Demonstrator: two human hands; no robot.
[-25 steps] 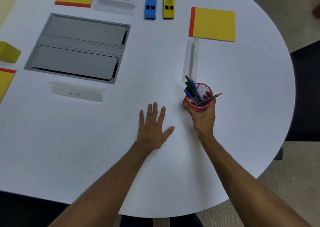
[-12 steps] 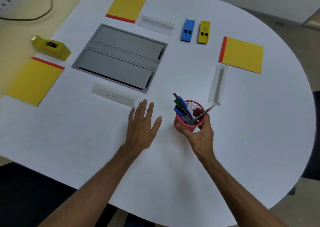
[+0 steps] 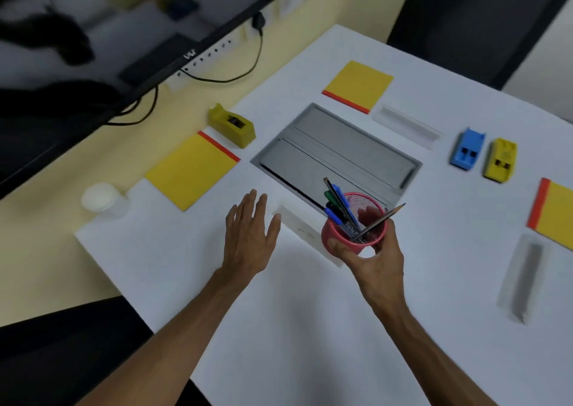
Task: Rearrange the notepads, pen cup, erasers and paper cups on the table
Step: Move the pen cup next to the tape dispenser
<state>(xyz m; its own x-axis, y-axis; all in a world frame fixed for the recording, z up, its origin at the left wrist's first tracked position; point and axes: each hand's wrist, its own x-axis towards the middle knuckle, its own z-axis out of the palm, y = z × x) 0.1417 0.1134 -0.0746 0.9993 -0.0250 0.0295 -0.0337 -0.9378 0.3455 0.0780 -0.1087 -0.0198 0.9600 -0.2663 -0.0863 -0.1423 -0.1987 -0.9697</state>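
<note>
Pen cup point(image 3: 341, 238), red mesh, is clamped in the right hand point(image 3: 375, 258): thumb on the near left wall, fingers wrapped round the far right side. It is tilted, and whether its base touches the tabletop point(image 3: 310, 328) cannot be told. It carries blue and green pens point(image 3: 339, 202) leaning left and a pencil point(image 3: 379, 221) leaning right over the rim. Left hand point(image 3: 249, 235) is just to the left of the cup, palm down, fingers spread and apart, gripping nothing; contact with the surface cannot be confirmed. A clear name stand point(image 3: 297, 222) lies between the two hands, partly hidden behind the cup. A second clear stand point(image 3: 521, 277) lies at the right, blurred. Beyond the cup sits a grey recessed cable hatch point(image 3: 341, 145). At the left, a yellow notepad point(image 3: 192, 170) with a red edge overhangs the tabletop's left border; a white paper cup point(image 3: 100, 197) stands off the white surface beside it. A yellow tape dispenser point(image 3: 231, 125) stands just past that notepad. At the right edge, another yellow notepad point(image 3: 555, 213) is cut off by the frame. A blue eraser point(image 3: 468, 152) and a yellow eraser point(image 3: 500, 163) lie side by side, near but apart. Farthest, a third yellow notepad point(image 3: 359, 84) lies with a third clear stand point(image 3: 406, 125) just to its right.
</note>
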